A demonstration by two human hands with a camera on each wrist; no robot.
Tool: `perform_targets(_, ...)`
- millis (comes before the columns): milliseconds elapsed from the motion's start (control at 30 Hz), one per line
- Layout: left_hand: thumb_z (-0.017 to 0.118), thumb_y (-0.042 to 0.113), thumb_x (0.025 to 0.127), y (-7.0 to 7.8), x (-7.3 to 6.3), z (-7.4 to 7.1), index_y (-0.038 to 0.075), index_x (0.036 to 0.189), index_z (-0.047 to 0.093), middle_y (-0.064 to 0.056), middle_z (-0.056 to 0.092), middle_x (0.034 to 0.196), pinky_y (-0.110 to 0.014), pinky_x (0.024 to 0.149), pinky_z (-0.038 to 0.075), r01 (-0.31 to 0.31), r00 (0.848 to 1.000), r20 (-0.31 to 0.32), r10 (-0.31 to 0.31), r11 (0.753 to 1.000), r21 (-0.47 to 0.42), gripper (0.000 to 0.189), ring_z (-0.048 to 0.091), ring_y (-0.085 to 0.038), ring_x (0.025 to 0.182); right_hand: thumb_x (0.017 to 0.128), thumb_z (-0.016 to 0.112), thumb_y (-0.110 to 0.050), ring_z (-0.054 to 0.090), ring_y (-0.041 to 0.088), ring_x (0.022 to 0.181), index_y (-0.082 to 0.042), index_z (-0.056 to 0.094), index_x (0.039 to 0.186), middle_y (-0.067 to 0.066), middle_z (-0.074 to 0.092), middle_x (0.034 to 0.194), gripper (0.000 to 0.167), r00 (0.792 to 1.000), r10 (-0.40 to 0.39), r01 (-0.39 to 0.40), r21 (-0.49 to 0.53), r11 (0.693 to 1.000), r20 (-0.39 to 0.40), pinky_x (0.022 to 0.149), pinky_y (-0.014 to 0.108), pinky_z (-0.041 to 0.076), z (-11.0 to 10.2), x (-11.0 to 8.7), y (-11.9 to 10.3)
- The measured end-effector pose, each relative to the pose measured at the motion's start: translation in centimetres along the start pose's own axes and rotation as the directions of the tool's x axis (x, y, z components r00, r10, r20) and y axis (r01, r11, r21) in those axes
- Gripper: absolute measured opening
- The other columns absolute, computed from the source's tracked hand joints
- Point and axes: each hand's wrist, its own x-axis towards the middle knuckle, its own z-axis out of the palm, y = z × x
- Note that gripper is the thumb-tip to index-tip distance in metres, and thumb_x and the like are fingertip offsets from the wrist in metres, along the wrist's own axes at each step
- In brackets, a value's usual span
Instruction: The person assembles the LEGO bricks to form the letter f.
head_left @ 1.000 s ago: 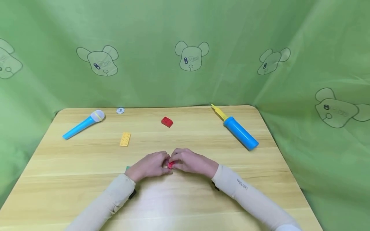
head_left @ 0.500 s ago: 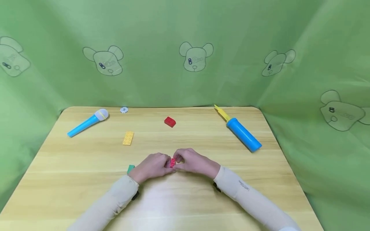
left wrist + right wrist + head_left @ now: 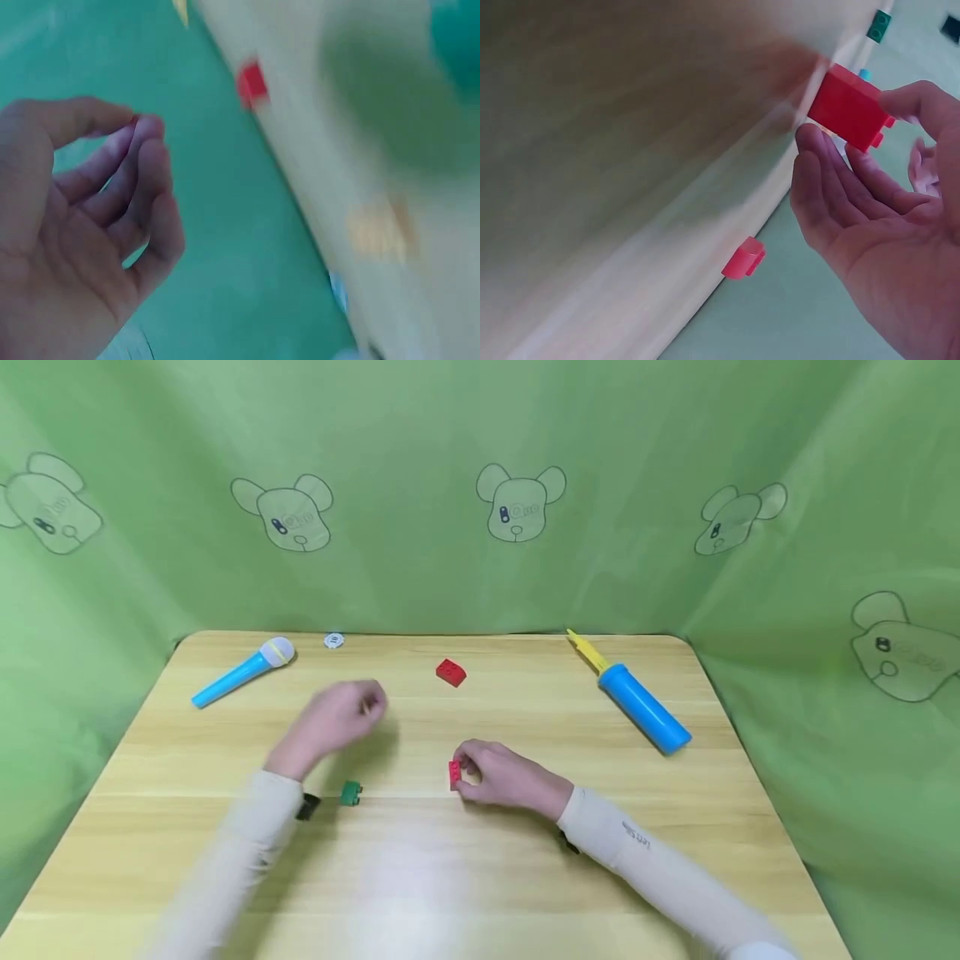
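Red brick (image 3: 454,773) pinched in right hand (image 3: 501,779) fingertips, low over counter (image 3: 675,827). Left hand (image 3: 335,720) lifted, blurred, fingers loosely curled, empty; green brick (image 3: 350,792) near it.

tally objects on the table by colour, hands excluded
Red: 2 – held brick, brick
Green: 1 – brick
Blue: 2 – toy microphone, pump
White: 1 – small disc
Total: 6

Left hand (image 3: 337,717) off red brick (image 3: 454,774)
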Motion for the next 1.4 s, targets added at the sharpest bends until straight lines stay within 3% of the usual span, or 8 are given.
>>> perform_targets(100, 0.058, 0.018, 0.098, -2.4, 0.2, -2.2, 0.002, 0.105, 0.069, -0.01, 0.071, 0.092, -0.038, 0.062, 0.053, 0.08, 0.992, -0.101, -0.07, 0.992, 0.096, 0.02, 0.062, -0.019, 0.066, 0.089, 0.074, -0.024, 0.053, 0.011, 0.079, -0.011, 0.062, 0.105, 0.002, 0.06, 0.09, 0.023, 1.0, -0.009, 0.009, -0.033, 0.999, 0.013, 0.072, 0.021, 0.049, 0.1, 0.1, 0.2)
perform_targets(233, 0.061, 0.027, 0.098, -4.5, 0.6, -2.5, -0.004, 0.108, 0.067, -0.018, 0.072, 0.096, -0.046, 0.067, 0.055, 0.182, 0.979, -0.124, -0.164, 0.972, 0.148, 0.033, 0.066, -0.027, 0.075, 0.089, 0.073, -0.025, 0.052, 0.01, 0.079, -0.013, 0.062, 0.104, 0.0, 0.059, 0.09, 0.021, 1.0, -0.015, 0.016, -0.049, 0.999, 0.023, 0.072, 0.021, 0.048, -0.1, 0.0, 0.5)
perform_targets(367, 0.063, 0.04, 0.097, -5.3, 0.3, -1.3, -0.006, 0.107, 0.065, -0.017, 0.068, 0.085, -0.044, 0.063, 0.052, 0.295, 0.956, -0.043, -0.292, 0.946, 0.135, 0.048, 0.062, -0.024, 0.068, 0.089, 0.073, -0.025, 0.052, 0.009, 0.081, -0.014, 0.062, 0.103, 0.0, 0.059, 0.091, 0.021, 0.999, -0.019, 0.021, -0.058, 0.998, 0.028, 0.074, 0.02, 0.048, 0.1, -0.1, 0.8)
perform_targets(500, 0.066, 0.049, 0.093, -5.8, 0.0, -0.2, 0.003, 0.08, 0.061, -0.004, 0.053, 0.063, -0.035, 0.054, 0.042, 0.373, 0.923, 0.033, -0.383, 0.912, 0.17, 0.048, 0.046, -0.016, 0.055, 0.089, 0.073, -0.027, 0.052, 0.009, 0.082, -0.014, 0.062, 0.104, 0.0, 0.06, 0.091, 0.022, 0.999, -0.027, 0.029, -0.07, 0.997, 0.024, 0.074, 0.02, 0.047, 0.3, 0.0, 0.9)
perform_targets(733, 0.071, 0.043, 0.09, -5.7, 0.2, 1.5, 0.009, 0.073, 0.056, -0.004, 0.051, 0.063, -0.034, 0.054, 0.04, 0.398, 0.907, 0.076, -0.415, 0.901, 0.174, 0.041, 0.045, -0.016, 0.055, 0.091, 0.072, -0.029, 0.051, 0.01, 0.083, -0.013, 0.063, 0.107, -0.002, 0.057, 0.092, 0.024, 0.999, -0.016, 0.02, -0.087, 0.996, 0.046, 0.072, 0.021, 0.046, 0.3, -0.5, 0.9)
perform_targets(900, 0.072, 0.039, 0.09, -5.9, 0.5, 1.7, 0.002, 0.085, 0.061, -0.009, 0.058, 0.072, -0.036, 0.057, 0.042, 0.379, 0.914, 0.068, -0.4, 0.902, 0.208, 0.039, 0.05, -0.021, 0.06, 0.092, 0.07, -0.029, 0.05, 0.01, 0.083, -0.013, 0.063, 0.109, -0.001, 0.057, 0.092, 0.025, 0.999, -0.018, 0.022, -0.099, 0.995, 0.045, 0.071, 0.021, 0.045, 0.2, -0.5, 0.9)
perform_targets(1100, 0.074, 0.029, 0.088, -5.9, 0.7, 2.2, -0.009, 0.108, 0.066, -0.02, 0.067, 0.095, -0.044, 0.067, 0.053, 0.252, 0.966, 0.017, -0.258, 0.955, 0.154, 0.044, 0.06, -0.026, 0.074, 0.092, 0.07, -0.03, 0.05, 0.011, 0.085, -0.014, 0.064, 0.112, -0.001, 0.057, 0.094, 0.027, 0.998, -0.022, 0.028, -0.092, 0.995, 0.061, 0.073, 0.022, 0.045, 0.2, -0.2, 0.8)
perform_targets(1400, 0.079, 0.015, 0.083, 0.0, 0.1, 3.5, -0.005, 0.118, 0.064, -0.013, 0.061, 0.103, -0.036, 0.074, 0.055, 0.014, 0.999, -0.039, -0.016, 0.998, -0.053, 0.043, 0.06, -0.023, 0.087, 0.087, 0.075, -0.03, 0.048, 0.012, 0.094, -0.015, 0.064, 0.111, -0.001, 0.056, 0.102, 0.03, 0.996, -0.018, 0.022, -0.05, 0.998, 0.083, 0.084, 0.024, 0.045, 0.4, 0.0, 1.2)
